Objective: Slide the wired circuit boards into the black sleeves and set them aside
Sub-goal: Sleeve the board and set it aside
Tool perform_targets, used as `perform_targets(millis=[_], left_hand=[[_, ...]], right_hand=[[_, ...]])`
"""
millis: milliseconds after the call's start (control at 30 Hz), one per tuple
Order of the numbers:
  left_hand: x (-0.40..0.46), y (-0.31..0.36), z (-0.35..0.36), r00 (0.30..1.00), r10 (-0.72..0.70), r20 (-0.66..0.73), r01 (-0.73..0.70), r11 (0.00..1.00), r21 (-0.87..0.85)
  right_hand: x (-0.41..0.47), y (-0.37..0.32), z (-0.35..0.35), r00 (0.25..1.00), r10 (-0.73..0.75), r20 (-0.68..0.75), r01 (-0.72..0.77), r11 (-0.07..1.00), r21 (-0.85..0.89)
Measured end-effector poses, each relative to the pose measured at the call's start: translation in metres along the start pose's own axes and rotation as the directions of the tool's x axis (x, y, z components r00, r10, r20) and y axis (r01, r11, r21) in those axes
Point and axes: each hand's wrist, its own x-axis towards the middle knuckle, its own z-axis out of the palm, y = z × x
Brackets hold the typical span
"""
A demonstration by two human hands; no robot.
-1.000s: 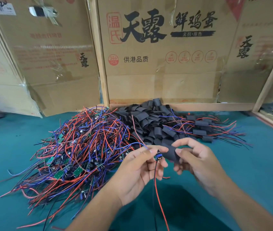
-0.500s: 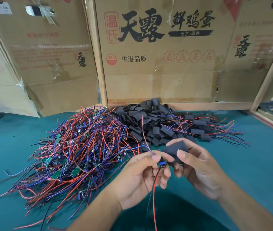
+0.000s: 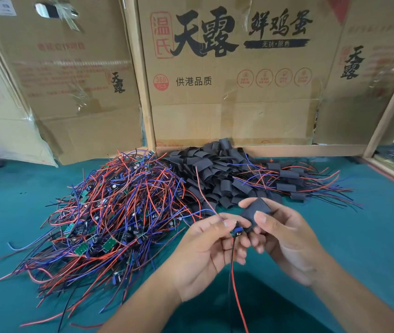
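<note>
My left hand pinches a small wired circuit board whose red and black wires hang down toward me. My right hand holds a black sleeve between thumb and fingers, its mouth right at the board. The board's end sits partly inside the sleeve; how far in is hidden by my fingers. A big tangle of unsleeved boards with red, blue and black wires lies at the left. A heap of empty black sleeves sits behind my hands.
Several finished sleeved boards lie at the right of the sleeve heap, wires fanning right. Cardboard boxes wall off the back of the green table. A wooden frame post leans at the far right.
Both hands rose a little and drew together. The sleeve has come over the end of the board, which was apart from it a second ago.
</note>
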Motion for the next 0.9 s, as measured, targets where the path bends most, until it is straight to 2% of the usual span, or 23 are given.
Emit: perform_targets(millis=[100, 233, 467, 633, 767, 900], left_hand=[[0.002, 0.009, -0.001, 0.989, 0.115, -0.087, -0.118, 0.993, -0.028], [0.003, 0.028, -0.009, 0.916, 0.291, -0.276, -0.314, 0.948, -0.043], [0.003, 0.048, -0.025, 0.817, 0.378, -0.435, -0.439, 0.897, -0.046], [0.002, 0.052, -0.032, 0.777, 0.384, -0.499, -0.458, 0.888, -0.03], [0.003, 0.051, -0.034, 0.764, 0.372, -0.527, -0.447, 0.894, -0.017], [0.002, 0.051, -0.034, 0.753, 0.38, -0.538, -0.452, 0.892, -0.001]], right_hand=[[0.004, 0.003, -0.003, 0.995, -0.011, -0.1, 0.009, 1.0, -0.014], [0.007, 0.005, -0.011, 0.974, 0.012, -0.226, 0.0, 0.998, 0.056], [0.009, 0.008, -0.009, 0.953, 0.073, -0.294, -0.009, 0.977, 0.212], [0.008, 0.006, -0.014, 0.972, -0.027, -0.234, 0.078, 0.974, 0.212], [0.007, -0.001, -0.015, 0.977, -0.131, -0.167, 0.153, 0.98, 0.124], [0.004, -0.004, -0.016, 0.978, -0.174, -0.118, 0.181, 0.982, 0.052]])
